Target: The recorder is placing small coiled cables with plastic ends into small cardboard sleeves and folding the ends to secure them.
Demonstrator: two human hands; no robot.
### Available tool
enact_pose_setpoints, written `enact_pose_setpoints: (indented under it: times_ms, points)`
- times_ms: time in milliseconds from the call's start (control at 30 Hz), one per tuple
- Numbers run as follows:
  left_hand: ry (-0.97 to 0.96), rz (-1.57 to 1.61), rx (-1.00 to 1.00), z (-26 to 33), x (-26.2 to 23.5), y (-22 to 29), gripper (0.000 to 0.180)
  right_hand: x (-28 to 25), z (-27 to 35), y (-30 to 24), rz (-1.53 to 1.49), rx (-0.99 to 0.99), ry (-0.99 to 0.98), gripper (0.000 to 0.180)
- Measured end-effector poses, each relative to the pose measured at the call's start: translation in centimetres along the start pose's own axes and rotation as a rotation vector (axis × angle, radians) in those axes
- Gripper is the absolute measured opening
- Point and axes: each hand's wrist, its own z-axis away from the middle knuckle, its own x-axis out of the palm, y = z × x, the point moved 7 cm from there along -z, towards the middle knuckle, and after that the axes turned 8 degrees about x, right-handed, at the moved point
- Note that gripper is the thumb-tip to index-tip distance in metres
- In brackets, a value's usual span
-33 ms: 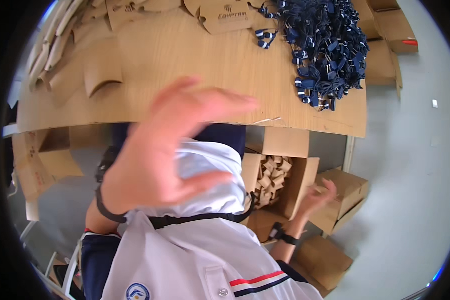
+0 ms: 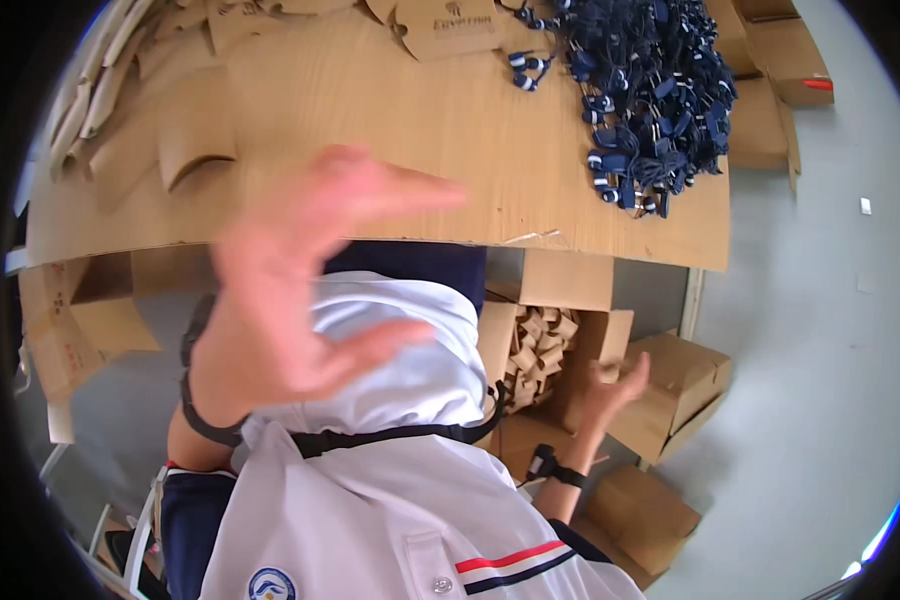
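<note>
Reaching beside the open box [image 2: 560, 345] of cardboard pieces [image 2: 538, 345], right hand [image 2: 615, 385].

Bright, even daylight, soft shadow beneath the pale wooden tabletop [image 2: 450, 130]. Heavily blurred: raised left hand [image 2: 290, 300], close to the lens (fingers smeared). Strong fisheye bending, black vignette around the rim.

Packing or assembly workshop. Evidence: broad plywood worktable [image 2: 450, 130]; heap of dark-blue strap pieces with pale bands [image 2: 655, 100] at its far right corner; curled brown cardboard sleeves [image 2: 170, 140] along its left edge; open brown carton of folded cardboard inserts [image 2: 540, 350] beneath its near edge; further cartons [image 2: 675, 375] on grey concrete floor [image 2: 820, 400].
</note>
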Motion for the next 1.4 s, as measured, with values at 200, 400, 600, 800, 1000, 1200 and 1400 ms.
enact_pose_setpoints:
  times_ms: [200, 400, 600, 800, 1000, 1200, 1400]
  points:
    - [0.07, -0.116, 0.009, 1.3, -2.5, -0.9, 0.075, -4.8, -7.9, -12.7, -0.565, -0.258, 0.019, 0.038]
    - [-0.277, -0.063, 0.157, -2.5, -1.3, 1.0, 0.067, -7.8, -13.3, -35.8, -0.562, -0.902, -0.221, 0.025]
    - [0.027, 0.056, -0.189, -1.1, -2.8, 0.6, 0.025, -1.5, -17.2, -39.7, -0.41, -1.086, -0.086, 0.025]
    - [-0.05, 0.129, -0.185, -1.3, -4.6, 0.6, 0.033, -5.1, -21.5, -38.6, -1.023, -0.743, -0.26, 0.023]
    - [-0.029, 0.083, -0.108, -6.0, -4.6, 3.2, 0.038, -12.8, -22.6, -38.4, -1.292, -0.886, 0.226, 0.015]
    - [0.135, -0.04, -0.034, -13.0, -4.3, 0.5, 0.043, -19.6, -21.5, -39.1, -1.636, -0.868, 0.273, 0.018]
    - [0.289, 0.795, 0.036, -16.5, -1.7, -1.2, 0.042, -21.2, -16.7, -40.3, -1.779, -0.701, -0.05, 0.02]
